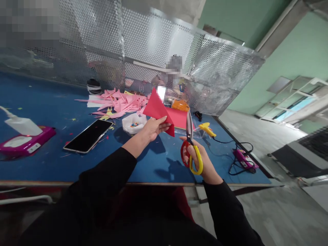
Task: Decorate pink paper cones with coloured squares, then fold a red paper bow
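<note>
My left hand (pixel 155 129) grips a folded piece of red paper (pixel 160 109) above the table, thumb across its face and fingers at its lower edge. In my right hand (pixel 196 150) is a pair of scissors (pixel 189 128) with one red and one yellow handle loop; the blades point up and away and look closed or nearly so. The scissors are apart from the paper in my left hand. Behind them a flat red sheet (pixel 178 117) lies on the table. Near my left wrist stands a small white bowl (pixel 133 123) with tiny coloured pieces in it.
Pink paper strips (pixel 123 102) are heaped at the back of the blue table (pixel 143 164). A phone (pixel 88 136) and a purple power strip (pixel 30 140) lie left. To the right are a yellow glue gun (pixel 207 129), its black cord and another purple power strip (pixel 245 159). A perforated metal screen (pixel 153 41) borders the back.
</note>
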Demonstrator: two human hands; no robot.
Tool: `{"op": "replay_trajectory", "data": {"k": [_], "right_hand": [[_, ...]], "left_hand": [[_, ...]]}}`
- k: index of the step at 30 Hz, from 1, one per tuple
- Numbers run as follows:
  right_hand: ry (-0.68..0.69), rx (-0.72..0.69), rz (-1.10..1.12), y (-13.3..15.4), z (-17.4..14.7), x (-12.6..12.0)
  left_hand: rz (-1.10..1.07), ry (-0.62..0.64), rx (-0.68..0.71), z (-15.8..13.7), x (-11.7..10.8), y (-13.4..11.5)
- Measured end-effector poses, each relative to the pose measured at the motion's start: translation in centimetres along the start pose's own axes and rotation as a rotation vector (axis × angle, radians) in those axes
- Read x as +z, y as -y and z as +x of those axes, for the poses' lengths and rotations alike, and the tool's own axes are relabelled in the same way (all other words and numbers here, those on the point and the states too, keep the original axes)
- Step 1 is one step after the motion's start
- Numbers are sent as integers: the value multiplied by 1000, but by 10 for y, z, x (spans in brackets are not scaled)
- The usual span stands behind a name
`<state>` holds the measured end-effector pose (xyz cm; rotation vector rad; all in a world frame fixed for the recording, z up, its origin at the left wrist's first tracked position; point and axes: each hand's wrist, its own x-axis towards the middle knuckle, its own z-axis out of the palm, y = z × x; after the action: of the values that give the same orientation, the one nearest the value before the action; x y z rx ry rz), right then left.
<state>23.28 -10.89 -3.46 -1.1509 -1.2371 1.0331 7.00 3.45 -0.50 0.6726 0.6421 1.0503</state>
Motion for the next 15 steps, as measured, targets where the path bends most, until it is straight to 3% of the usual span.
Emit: {"op": "replay_trajectory", "data": {"k": [8,15], "right_hand": [[191,77,206,-1,-25,8],[209,170,119,-3,-29,7]], "left_hand": [[18,-37,-14,-1,-3,-9],[17,-59,11,-6,-2,-11]]}}
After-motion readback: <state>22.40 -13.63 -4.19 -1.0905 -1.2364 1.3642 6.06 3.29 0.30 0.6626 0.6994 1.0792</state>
